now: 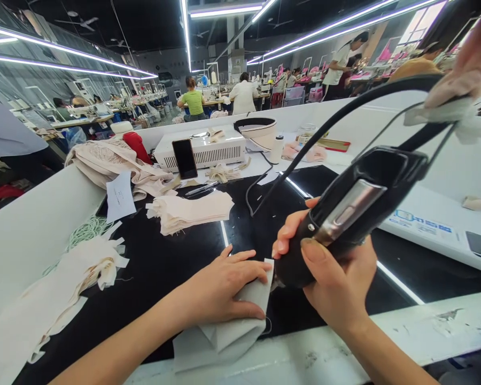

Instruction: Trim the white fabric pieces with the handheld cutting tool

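Fingers spread, my left hand (228,286) lies flat on a pale piece of fabric (228,347) and presses it against the black tabletop. The cloth's lower part drapes over the table's front edge. My right hand (340,283) is wrapped round a bulky black corded power tool (344,208) with a metal strip on its side. The tool tilts, with its lower end beside the fabric's right edge; the tip is mostly hidden, so I cannot tell whether it touches. A thick black cable (369,91) arcs from the tool's upper end.
Stacked cream fabric pieces (196,208) lie beyond my left hand, with more cut pieces (56,299) at left. A phone (185,159) leans against a white vented box (204,147). A white scale-like device (433,224) stands at right. People sit at sewing machines behind.
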Available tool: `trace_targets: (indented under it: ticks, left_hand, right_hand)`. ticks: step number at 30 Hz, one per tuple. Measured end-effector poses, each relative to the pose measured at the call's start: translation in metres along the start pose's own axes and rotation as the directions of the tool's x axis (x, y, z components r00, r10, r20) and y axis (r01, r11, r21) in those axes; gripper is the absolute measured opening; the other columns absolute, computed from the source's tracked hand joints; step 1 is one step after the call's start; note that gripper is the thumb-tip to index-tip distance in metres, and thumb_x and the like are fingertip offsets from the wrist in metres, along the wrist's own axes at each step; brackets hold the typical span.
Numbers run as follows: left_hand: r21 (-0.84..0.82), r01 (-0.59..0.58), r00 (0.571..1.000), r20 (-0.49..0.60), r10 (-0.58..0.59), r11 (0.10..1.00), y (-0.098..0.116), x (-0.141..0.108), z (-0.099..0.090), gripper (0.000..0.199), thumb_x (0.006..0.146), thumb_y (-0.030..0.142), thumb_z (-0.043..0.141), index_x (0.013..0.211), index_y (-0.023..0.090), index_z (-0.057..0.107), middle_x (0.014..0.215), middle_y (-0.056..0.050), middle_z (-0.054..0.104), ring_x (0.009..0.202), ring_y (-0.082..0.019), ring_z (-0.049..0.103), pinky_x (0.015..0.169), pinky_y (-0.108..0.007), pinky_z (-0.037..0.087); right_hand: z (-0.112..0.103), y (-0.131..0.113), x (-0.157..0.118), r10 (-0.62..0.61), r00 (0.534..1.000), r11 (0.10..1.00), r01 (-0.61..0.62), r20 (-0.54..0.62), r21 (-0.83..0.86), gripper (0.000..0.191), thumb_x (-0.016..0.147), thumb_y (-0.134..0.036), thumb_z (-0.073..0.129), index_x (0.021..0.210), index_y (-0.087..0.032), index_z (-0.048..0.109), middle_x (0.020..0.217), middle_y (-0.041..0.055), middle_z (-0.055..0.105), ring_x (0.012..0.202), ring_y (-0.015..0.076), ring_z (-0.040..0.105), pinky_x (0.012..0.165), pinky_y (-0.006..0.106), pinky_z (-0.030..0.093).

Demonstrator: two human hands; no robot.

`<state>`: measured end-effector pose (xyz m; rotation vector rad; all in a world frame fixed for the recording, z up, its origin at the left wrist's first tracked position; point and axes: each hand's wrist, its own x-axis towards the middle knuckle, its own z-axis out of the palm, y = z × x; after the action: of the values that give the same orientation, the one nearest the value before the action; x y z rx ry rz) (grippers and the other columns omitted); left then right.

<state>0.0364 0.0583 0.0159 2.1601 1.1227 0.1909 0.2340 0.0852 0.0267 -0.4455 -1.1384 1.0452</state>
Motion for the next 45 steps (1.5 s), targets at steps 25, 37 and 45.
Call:
trace_targets:
  ticks: [25,37,45]
  left_hand:
    - [0.023,-0.07,0.996,-0.06,0.072,0.997,-0.013,-0.003,0.004,0.064,0.096,0.035,0.099,0.153,0.032,0.07,0.173,-0.01,0.062,0.175,-0.041,0.037,0.14,-0.085,0.017]
    - [0.153,-0.085,0.948,-0.293,0.127,0.985,-0.009,-0.015,0.0,0.035,0.106,0.028,0.088,0.137,0.022,0.074,0.155,-0.013,0.073,0.147,-0.03,0.068,0.128,-0.052,0.055]
    - [0.505,0.013,0.953,-0.269,0.143,0.863,0.013,-0.041,0.033,0.011,0.112,0.02,0.073,0.101,0.022,0.072,0.092,0.0,0.072,0.08,-0.022,0.072,0.069,-0.035,0.058]
  right_hand:
    - [0.016,-0.008,-0.016,0.005,0.998,1.0,-0.005,0.064,-0.003,0.042,0.095,-0.053,0.096,0.115,-0.03,0.067,0.085,-0.0023,0.076,0.058,0.0165,0.07,0.052,0.029,0.065]
    - [-0.001,-0.014,-0.007,0.011,1.0,0.999,-0.01,0.014,-0.031,0.043,0.092,-0.05,0.1,0.118,-0.03,0.072,0.091,-0.0017,0.076,0.065,0.0162,0.07,0.058,0.03,0.064]
    - [-0.008,-0.027,0.005,-0.013,0.999,0.964,0.021,0.029,-0.265,0.05,0.079,-0.051,0.106,0.107,-0.031,0.069,0.084,-0.0031,0.077,0.06,0.0193,0.071,0.053,0.033,0.063]
